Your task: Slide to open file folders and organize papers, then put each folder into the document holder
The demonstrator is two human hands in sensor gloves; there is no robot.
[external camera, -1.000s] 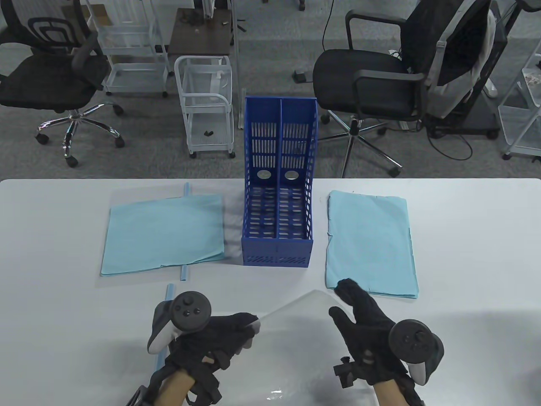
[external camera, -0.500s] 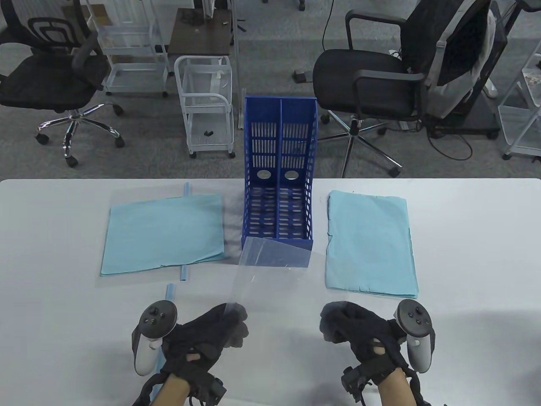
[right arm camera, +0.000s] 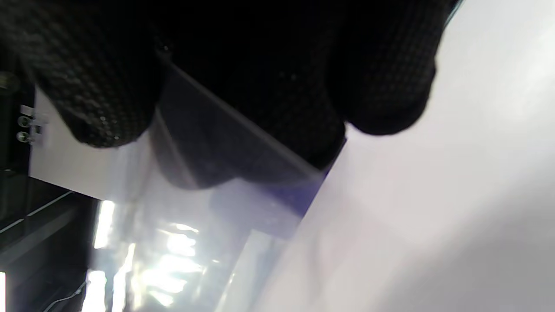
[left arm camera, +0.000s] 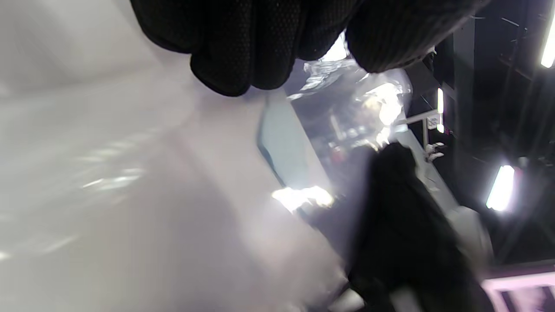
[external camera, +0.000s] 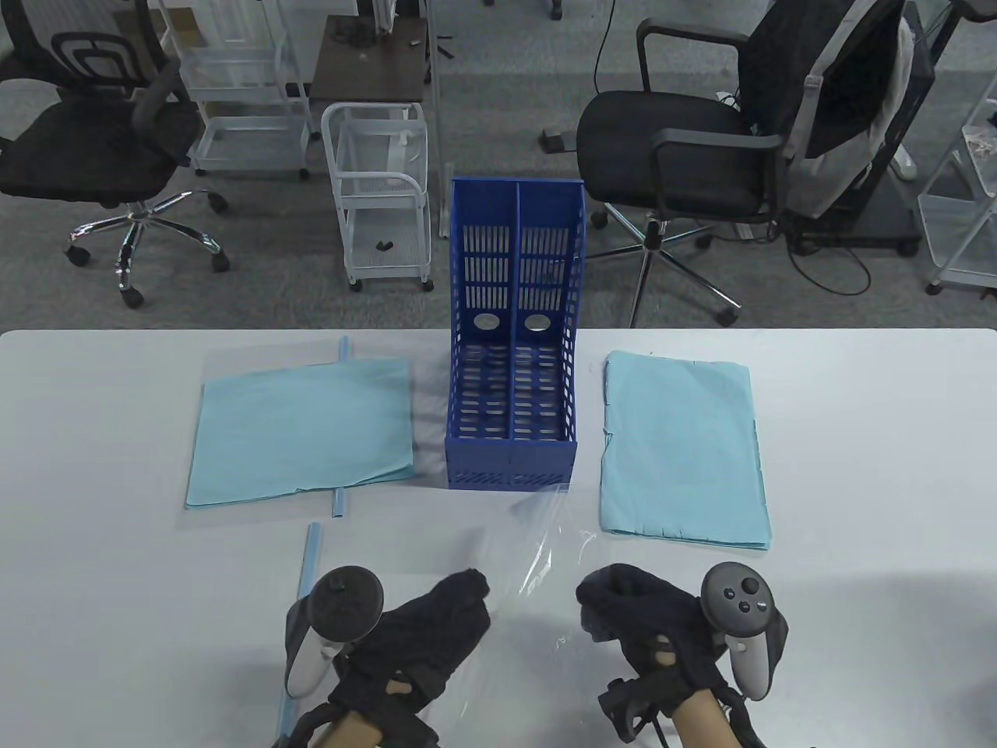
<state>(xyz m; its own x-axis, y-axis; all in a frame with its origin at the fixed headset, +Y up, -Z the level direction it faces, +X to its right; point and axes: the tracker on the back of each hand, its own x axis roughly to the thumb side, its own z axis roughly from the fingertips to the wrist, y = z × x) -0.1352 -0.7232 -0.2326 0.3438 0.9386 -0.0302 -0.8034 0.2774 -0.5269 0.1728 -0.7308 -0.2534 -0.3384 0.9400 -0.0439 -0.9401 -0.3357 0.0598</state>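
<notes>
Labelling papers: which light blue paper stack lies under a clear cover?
The left light blue paper stack, with a slide bar behind it; the right stack lies bare.

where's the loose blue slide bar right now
In the table view the blue slide bar lies on the table at the near left, running toward the person under the left hand, just below the left stack of blue paper.

Two gloved hands, left hand (external camera: pixel 436 631) and right hand (external camera: pixel 642 619), hold a clear plastic folder (external camera: pixel 537 545) above a white table (external camera: pixel 857 467), before a blue document holder (external camera: pixel 512 389) flanked by light-blue paper stacks (external camera: pixel 300 425).
</notes>
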